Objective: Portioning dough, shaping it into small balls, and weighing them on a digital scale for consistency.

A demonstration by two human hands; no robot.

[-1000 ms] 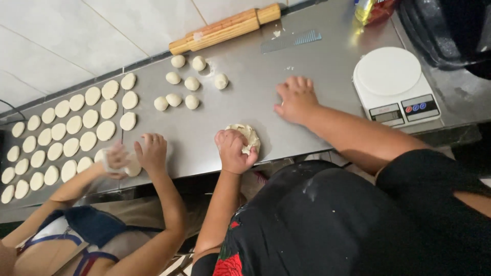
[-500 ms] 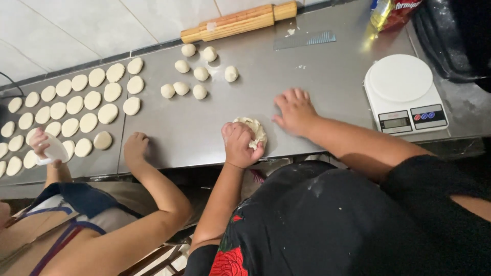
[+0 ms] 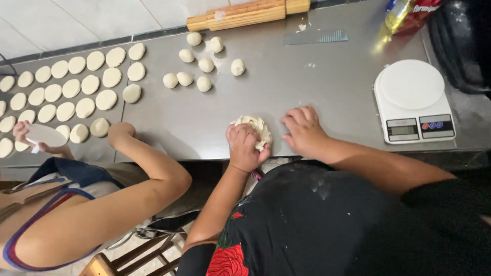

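My left hand (image 3: 244, 147) is curled into a loose fist, pressing down on the dough lump (image 3: 255, 129) at the near edge of the steel counter (image 3: 317, 76), fingers bent over it, knuckles up. Dough is pale, soft, ragged and folded on top, not yet round. My right hand (image 3: 305, 132) lies flat just right of it, fingers spread and open, palm on the bare metal, holding nothing; can't tell if the fingertips touch the dough. Counter is dull grey brushed steel, lightly floured.

Far centre: a cluster of small smooth dough balls (image 3: 197, 66). Far left: rows of flattened pale discs (image 3: 76, 92), matte, roughly round. Wooden rolling pin (image 3: 248, 13) along the far wall, a grey dough scraper (image 3: 316, 37) near it. White digital scale (image 3: 413, 99) with round platform at right, glossy plastic. Dark bag (image 3: 463, 46) far right.

Another person at left: one forearm resting with its fist (image 3: 120, 130) on the counter edge, other hand (image 3: 23, 132) holding a white round lid-like disc (image 3: 45, 135) over the flattened pieces.

Versus half a second ago: my right hand has slid nearer and closer to the dough, was further up the counter; left fist same place on the lump. Co-worker's hand with the white disc sits lower, nearer the edge
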